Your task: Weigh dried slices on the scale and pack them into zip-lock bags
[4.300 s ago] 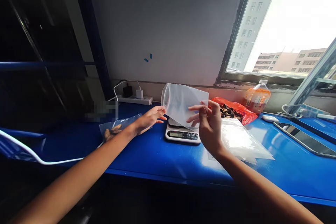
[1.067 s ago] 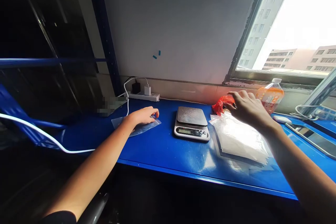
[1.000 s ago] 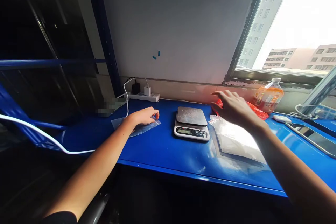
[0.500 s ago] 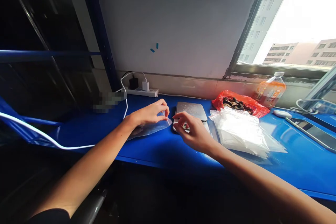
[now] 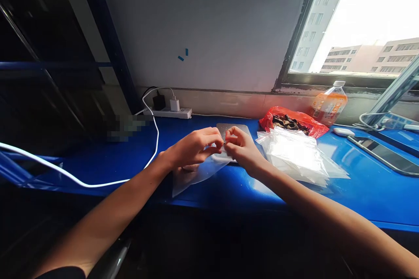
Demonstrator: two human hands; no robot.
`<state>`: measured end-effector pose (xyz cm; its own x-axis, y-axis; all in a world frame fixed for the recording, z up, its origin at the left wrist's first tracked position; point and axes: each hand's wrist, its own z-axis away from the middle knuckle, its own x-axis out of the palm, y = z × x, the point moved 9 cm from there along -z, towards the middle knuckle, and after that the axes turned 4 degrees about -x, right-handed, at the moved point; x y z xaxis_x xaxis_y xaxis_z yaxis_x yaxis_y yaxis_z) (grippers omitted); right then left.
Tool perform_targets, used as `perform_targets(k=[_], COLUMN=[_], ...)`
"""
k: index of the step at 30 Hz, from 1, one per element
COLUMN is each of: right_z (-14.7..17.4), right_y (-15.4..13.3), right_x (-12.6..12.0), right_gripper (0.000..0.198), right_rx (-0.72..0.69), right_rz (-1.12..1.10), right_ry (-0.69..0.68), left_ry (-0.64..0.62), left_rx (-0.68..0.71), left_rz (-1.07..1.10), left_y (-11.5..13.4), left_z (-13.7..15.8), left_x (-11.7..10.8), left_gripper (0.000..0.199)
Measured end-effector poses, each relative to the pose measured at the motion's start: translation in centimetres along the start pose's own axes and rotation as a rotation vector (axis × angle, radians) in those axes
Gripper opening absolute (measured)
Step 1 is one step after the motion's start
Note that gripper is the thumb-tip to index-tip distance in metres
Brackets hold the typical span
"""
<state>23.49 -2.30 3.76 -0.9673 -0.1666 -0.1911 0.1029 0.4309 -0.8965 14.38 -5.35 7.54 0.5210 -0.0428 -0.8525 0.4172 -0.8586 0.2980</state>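
A clear plastic zip bag [image 5: 199, 176] hangs from my fingers in front of the kitchen scale [image 5: 240, 130], its body slanting down to the left. My left hand [image 5: 199, 146] is closed, pinching the bag's upper edge. Close against it, my right hand [image 5: 241, 149] is also closed, its thumb and forefinger on the same edge at the right corner. Something brownish shows through the bag below my left hand; I cannot tell what it is. My hands and the bag cover much of the scale, whose metal top carries small crumbs.
Right of the scale lies a stack of clear zip bags [image 5: 294, 152]. Behind it are a red plastic bag [image 5: 316, 128] of dark dried pieces and an orange drink bottle [image 5: 330, 104]. A phone [image 5: 386, 154] lies far right. A power strip [image 5: 178, 113] and white cable [image 5: 81, 182] are left.
My right hand has come left to meet my left hand and taken the bag's edge. My left hand has moved right with the bag, which is now raised and more spread out.
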Motion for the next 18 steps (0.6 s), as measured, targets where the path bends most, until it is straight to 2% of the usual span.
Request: perform_targets(k=[3, 4, 7, 11, 13, 15, 18], right_z=[-0.3, -0.2, 0.3, 1.4, 1.6, 1.4, 0.7], right_y=[0.1, -0.4, -2.3, -3.2, -3.4, -3.7, -3.8], right_x=[-1.9, -2.1, -0.9, 1.1, 1.1, 0.4, -1.2], right_gripper=[0.013, 0.011, 0.003, 0.035, 0.043, 0.046, 0.035], right_rx=[0.001, -0.037, -0.192, -0.268, -0.275, -0.279, -0.213], right_rz=[0.059, 0.117, 0.359, 0.590, 0.609, 0.560, 0.333], right_ry=[0.133, 0.144, 0.040, -0.126, -0.131, -0.092, 0.006], left_ry=[-0.030, -0.026, -0.004, -0.041, -0.098, -0.100, 0.083], left_rx=[0.022, 0.007, -0.078, -0.196, -0.238, -0.267, -0.270], left_rz=[-0.007, -0.012, -0.056, -0.128, -0.175, -0.222, -0.233], left_y=[0.6, 0.4, -0.6, -2.5, -3.6, -4.7, -5.6], left_z=[0.0, 0.0, 0.2, 0.4, 0.5, 0.6, 0.9], left_x=[0.5, 0.5, 0.4, 0.4, 0.5, 0.1, -2.3], left_gripper=[0.007, 0.007, 0.006, 0.014, 0.016, 0.017, 0.018])
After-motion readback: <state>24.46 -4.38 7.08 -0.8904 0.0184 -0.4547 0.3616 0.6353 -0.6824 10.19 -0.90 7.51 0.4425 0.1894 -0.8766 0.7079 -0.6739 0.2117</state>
